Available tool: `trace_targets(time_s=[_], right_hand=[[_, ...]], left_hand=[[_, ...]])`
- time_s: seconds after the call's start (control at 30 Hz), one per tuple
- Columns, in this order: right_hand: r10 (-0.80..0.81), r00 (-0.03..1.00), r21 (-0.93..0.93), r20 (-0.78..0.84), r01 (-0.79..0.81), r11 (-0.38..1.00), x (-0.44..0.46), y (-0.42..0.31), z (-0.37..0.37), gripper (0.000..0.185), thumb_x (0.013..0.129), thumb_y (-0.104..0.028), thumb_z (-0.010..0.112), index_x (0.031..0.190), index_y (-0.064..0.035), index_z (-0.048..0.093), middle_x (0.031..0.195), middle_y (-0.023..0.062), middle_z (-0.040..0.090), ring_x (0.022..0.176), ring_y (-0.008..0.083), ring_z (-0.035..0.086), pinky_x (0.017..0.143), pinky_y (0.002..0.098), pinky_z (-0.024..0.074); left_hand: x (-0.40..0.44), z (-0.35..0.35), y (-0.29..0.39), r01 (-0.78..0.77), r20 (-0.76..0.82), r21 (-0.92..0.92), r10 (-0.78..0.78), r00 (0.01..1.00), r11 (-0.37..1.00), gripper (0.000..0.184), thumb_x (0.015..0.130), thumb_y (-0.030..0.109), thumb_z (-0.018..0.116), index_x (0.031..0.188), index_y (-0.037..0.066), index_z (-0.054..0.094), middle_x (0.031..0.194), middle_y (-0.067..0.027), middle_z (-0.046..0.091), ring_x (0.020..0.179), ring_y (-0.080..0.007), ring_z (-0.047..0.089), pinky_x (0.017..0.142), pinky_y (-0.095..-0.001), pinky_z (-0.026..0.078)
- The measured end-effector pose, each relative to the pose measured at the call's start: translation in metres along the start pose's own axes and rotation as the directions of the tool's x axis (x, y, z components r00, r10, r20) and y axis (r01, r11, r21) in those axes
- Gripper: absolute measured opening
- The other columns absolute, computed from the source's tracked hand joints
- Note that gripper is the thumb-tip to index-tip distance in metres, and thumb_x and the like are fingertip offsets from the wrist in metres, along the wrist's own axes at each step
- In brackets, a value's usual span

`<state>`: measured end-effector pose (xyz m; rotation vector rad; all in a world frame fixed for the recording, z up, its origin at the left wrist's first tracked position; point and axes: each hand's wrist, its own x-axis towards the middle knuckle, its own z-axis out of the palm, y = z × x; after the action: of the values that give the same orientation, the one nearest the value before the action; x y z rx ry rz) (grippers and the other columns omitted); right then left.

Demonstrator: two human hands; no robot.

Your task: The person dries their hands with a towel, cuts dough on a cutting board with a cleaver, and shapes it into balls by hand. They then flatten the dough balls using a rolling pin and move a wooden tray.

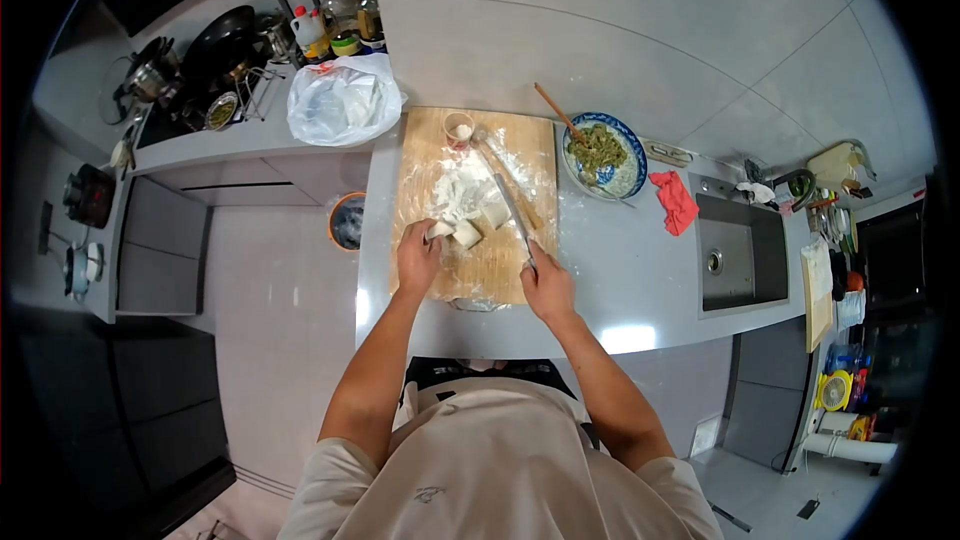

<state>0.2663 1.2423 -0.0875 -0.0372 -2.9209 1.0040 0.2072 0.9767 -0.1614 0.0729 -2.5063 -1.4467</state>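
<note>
Beside the knife (513,207) held in right fingers (541,260), left fingers (420,237), grip unclear, touch blocky pale dough (466,234).

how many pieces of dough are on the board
3 visible: one piece by the left hand, a second piece just right of it, a third piece near the knife. The left hand may hide more.

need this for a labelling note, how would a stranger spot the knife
Find the wooden board on the gray counter. Toward its right side, the right hand holds the knife. Its long gray blade sets it apart from the wooden rolling pin beside it.
</note>
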Motion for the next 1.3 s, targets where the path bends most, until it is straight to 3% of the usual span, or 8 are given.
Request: trace_targets(time_s=[0.27,0.5,0.7,0.87,0.97,1.13,1.23,1.3], right_hand=[[0.064,0.998,-0.216,-0.019,-0.067,0.974,0.054,0.035,-0.01,0.05,0.097,-0.024,0.07,0.147,-0.0251,0.065,0.12,0.0099,0.074,0.104,0.034,0.073,0.087,0.0486,0.0601],[0.13,0.988,-0.31,0.087,-0.098,0.946,0.11,0.061,-0.003,0.044,0.098,-0.023,0.07,0.141,-0.028,0.07,0.126,0.0027,0.073,0.115,0.0297,0.068,0.095,0.0438,0.0563],[-0.252,0.956,-0.401,-0.146,0.176,0.899,0.136,0.092,0.03,0.035,0.098,-0.024,0.069,0.132,-0.019,0.074,0.121,0.0075,0.071,0.099,0.0353,0.068,0.087,0.0474,0.0574],[-0.23,0.971,-0.13,0.059,0.236,0.963,0.128,0.04,0.073,0.04,0.096,-0.019,0.069,0.135,-0.0135,0.069,0.129,0.0149,0.064,0.101,0.0388,0.07,0.086,0.0509,0.0591],[-0.086,0.975,-0.119,0.203,0.112,0.987,0.127,0.014,0.077,0.046,0.093,-0.013,0.071,0.139,-0.0119,0.065,0.134,0.0178,0.061,0.108,0.0389,0.069,0.09,0.0502,0.0593],[-0.057,0.966,-0.101,0.25,0.085,0.991,0.124,0.017,0.077,0.05,0.091,-0.008,0.075,0.14,-0.0097,0.065,0.139,0.0181,0.059,0.118,0.04,0.067,0.096,0.0485,0.0578],[-0.372,0.891,-0.093,0.26,0.406,0.909,0.117,0.023,0.079,0.045,0.093,-0.011,0.073,0.138,-0.0115,0.067,0.151,0.0186,0.054,0.114,0.0404,0.07,0.094,0.0511,0.0589],[-0.374,0.927,0.118,-0.04,0.376,0.919,0.112,0.02,0.08,0.039,0.094,-0.009,0.071,0.133,-0.0109,0.072,0.15,0.0173,0.059,0.116,0.0391,0.069,0.097,0.0487,0.0576]], left_hand=[[0.041,0.036,0.006,-0.001,-0.009,-0.052,0.001,1.0,0.999,0.033,0.091,0.002,0.08,0.123,0.002,0.072,0.11,-0.0163,0.074,0.086,-0.0242,0.071,0.079,-0.0347,0.058],[0.08,0.061,0.024,0.009,0.019,0.099,-0.011,1.0,0.995,0.031,0.089,0.007,0.08,0.119,0.003,0.074,0.112,-0.0171,0.075,0.095,-0.0333,0.071,0.085,-0.042,0.057],[0.117,0.054,0.005,0.068,-0.171,0.161,-0.04,0.984,0.985,0.031,0.088,0.006,0.08,0.118,0.003,0.074,0.109,-0.0176,0.074,0.092,-0.035,0.07,0.083,-0.0432,0.057],[0.131,0.05,-0.008,0.174,-0.11,0.162,-0.158,0.981,0.971,0.036,0.089,0.004,0.078,0.125,0.003,0.072,0.116,-0.0165,0.073,0.099,-0.0305,0.071,0.085,-0.0391,0.059],[0.103,0.035,0.012,-0.11,-0.195,0.439,0.214,0.957,0.892,0.045,0.083,0.006,0.078,0.128,0.005,0.071,0.122,-0.0174,0.069,0.111,-0.0381,0.065,0.092,-0.0466,0.056],[0.031,0.029,0.031,-0.15,0.231,0.206,0.101,0.968,0.967,0.054,0.08,0.015,0.082,0.132,0.009,0.069,0.126,-0.0158,0.068,0.118,-0.0387,0.062,0.099,-0.0455,0.055],[0.026,0.03,0.024,-0.147,0.38,0.163,0.075,0.922,0.976,0.049,0.083,0.016,0.083,0.129,0.007,0.07,0.125,-0.0157,0.068,0.118,-0.0386,0.062,0.101,-0.0451,0.056],[0.025,0.027,0.013,-0.11,0.312,0.16,0.056,0.949,0.981,0.047,0.084,0.015,0.083,0.129,0.007,0.07,0.126,-0.0158,0.068,0.118,-0.0386,0.063,0.101,-0.0451,0.056]])
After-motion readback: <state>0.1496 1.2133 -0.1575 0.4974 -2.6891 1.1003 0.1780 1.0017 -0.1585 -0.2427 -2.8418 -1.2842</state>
